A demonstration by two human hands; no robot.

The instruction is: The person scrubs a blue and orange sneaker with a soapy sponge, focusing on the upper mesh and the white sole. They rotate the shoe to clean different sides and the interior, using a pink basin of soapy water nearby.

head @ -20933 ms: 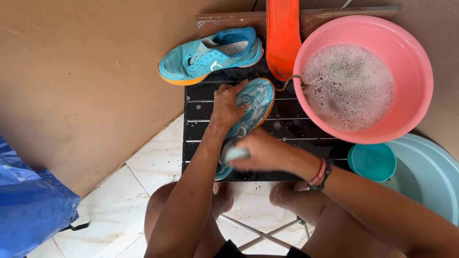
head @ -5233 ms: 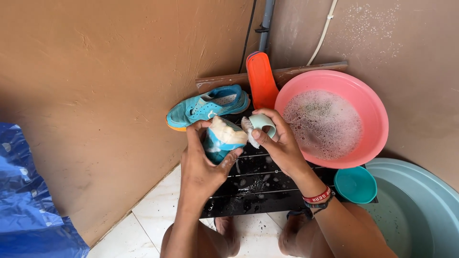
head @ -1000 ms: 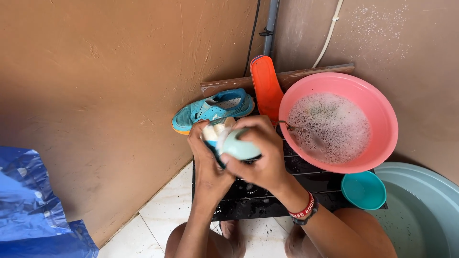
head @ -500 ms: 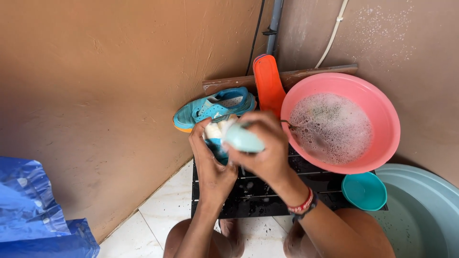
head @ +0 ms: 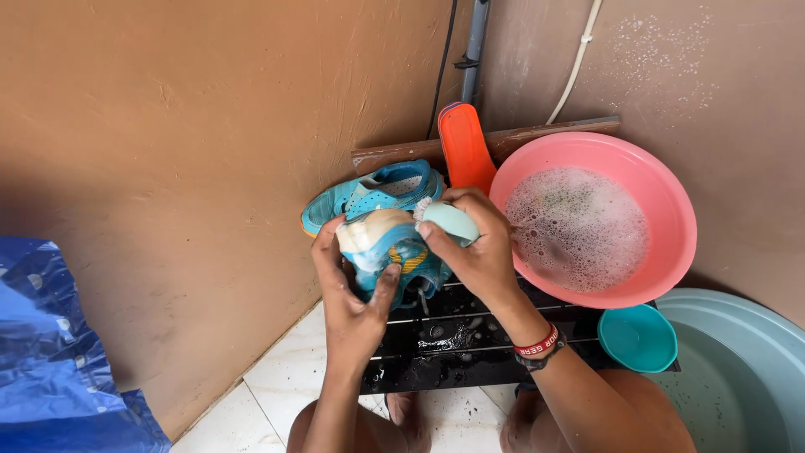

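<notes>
My left hand [head: 350,289] grips a wet blue sneaker [head: 387,252], holding it up on end over a black slatted rack [head: 457,340]. My right hand [head: 474,252] is closed around a pale green scrub brush [head: 451,220] pressed against the sneaker's upper side. A red band and a dark band sit on my right wrist. The second blue sneaker [head: 373,195] with an orange sole edge lies behind, against the brown wall.
A pink basin [head: 671,201] of soapy water stands at the right. An orange sandal [head: 464,151] leans on a wooden board. A small teal bowl [head: 637,337] sits beside a large pale green tub [head: 738,377]. Blue plastic sheeting [head: 50,352] lies at left.
Over the last second my right hand with the brush has shifted slightly right and up across the sneaker. Much earlier the sneaker lay flat on the rack; now it is held upright.
</notes>
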